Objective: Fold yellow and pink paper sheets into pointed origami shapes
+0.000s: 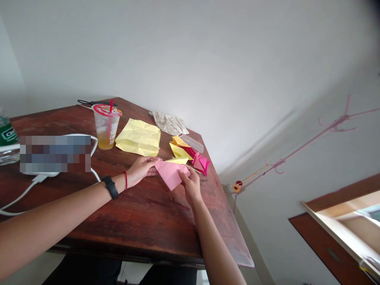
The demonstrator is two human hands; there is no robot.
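A pink sheet of origami paper, folded with one corner pointing toward me, is held between my two hands above the wooden table. My left hand pinches its left corner, the fingers partly behind the paper. On its right edge, my right hand grips with the thumb on top. Just beyond the paper lie several folded origami pieces: a yellow one, an orange one and a pink and magenta one. A creased, unfolded yellow sheet rests farther left.
A plastic drink cup with a red straw stands behind my left hand. White cables and a green-labelled bottle are at the left. A pale cloth lies by the wall; a pink coat rack stands right of the table.
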